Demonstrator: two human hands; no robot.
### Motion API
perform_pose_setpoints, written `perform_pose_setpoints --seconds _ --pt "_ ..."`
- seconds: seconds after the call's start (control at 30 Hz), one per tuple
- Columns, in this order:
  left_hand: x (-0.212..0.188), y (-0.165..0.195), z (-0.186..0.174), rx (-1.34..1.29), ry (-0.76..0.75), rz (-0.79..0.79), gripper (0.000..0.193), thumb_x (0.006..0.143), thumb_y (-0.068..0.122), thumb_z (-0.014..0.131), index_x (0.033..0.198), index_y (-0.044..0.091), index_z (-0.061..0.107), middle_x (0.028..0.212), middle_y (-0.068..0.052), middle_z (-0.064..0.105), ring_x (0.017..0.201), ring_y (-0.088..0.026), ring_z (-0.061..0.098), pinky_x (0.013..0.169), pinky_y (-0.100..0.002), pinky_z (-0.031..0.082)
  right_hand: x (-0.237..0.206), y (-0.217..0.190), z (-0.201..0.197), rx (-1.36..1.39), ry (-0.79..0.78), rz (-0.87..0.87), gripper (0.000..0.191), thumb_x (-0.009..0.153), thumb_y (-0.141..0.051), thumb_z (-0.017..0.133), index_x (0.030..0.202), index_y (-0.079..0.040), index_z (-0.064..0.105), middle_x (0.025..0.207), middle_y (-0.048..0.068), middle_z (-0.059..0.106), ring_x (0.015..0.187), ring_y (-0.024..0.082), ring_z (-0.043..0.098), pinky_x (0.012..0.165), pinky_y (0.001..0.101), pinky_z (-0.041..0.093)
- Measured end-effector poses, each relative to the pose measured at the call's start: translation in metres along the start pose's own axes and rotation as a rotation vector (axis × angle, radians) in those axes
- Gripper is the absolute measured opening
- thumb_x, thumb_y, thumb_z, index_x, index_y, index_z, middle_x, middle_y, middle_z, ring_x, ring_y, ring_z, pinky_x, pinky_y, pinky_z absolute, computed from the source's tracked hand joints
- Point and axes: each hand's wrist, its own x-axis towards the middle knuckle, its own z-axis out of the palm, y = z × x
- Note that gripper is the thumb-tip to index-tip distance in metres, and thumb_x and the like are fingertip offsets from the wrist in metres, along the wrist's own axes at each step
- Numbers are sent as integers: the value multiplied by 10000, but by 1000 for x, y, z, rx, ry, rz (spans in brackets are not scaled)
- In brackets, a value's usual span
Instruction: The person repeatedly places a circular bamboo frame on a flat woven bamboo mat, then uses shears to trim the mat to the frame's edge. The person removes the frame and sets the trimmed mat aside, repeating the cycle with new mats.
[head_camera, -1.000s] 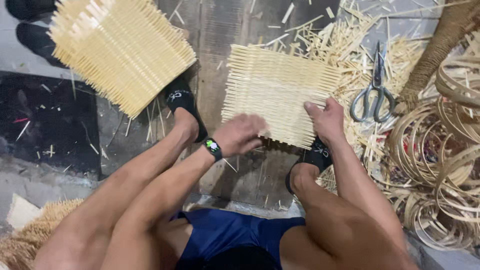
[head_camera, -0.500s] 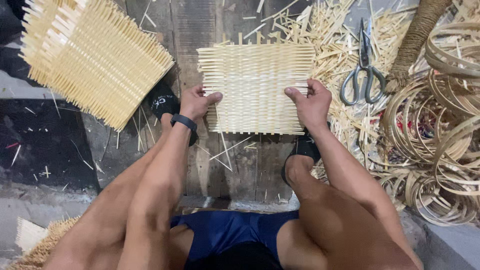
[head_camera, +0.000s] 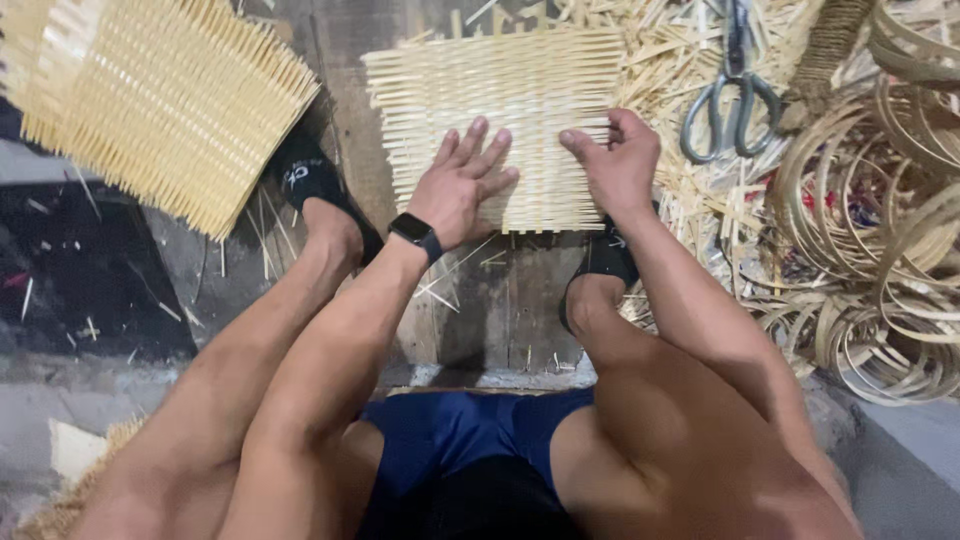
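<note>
A square mat woven from pale bamboo strips (head_camera: 510, 90) lies flat on a wooden board between my feet. My left hand (head_camera: 460, 185), a black watch on its wrist, presses flat on the mat's near edge with fingers spread. My right hand (head_camera: 615, 160) rests on the mat's near right corner, fingers curled over the strip ends, pinching them.
A stack of finished woven mats (head_camera: 150, 100) sits at the upper left. Scissors (head_camera: 730, 95) lie on loose bamboo offcuts (head_camera: 690, 50) at the upper right. Coils of bamboo strip (head_camera: 880, 230) pile on the right. Black sandals (head_camera: 310, 180) are on my feet.
The left hand slid from the mat's left edge to the middle of its near edge and flattened. The right hand stayed at the right corner. The view moved closer.
</note>
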Motion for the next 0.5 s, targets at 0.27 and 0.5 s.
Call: perform_pose_setpoints --seconds 0.27,0.5 --pt "-1 11 -6 10 -39 -3 832 592 257 900 1383 290 640 1651 -38 329 1545 -350 212 1244 -562 195 12 -11 -164 -263 393 -316 346 965 -65 852 1244 -13 653 1094 69 700 972 127 660 879 270 565" --pt "-3 18 -13 51 -55 2 811 621 287 892 1383 273 616 1622 -65 355 1519 -369 232 1212 -569 223 38 -44 -348 -1341 337 -324 344 1010 -171 752 1292 -29 615 1363 209 516 1263 361 497 1102 545 395"
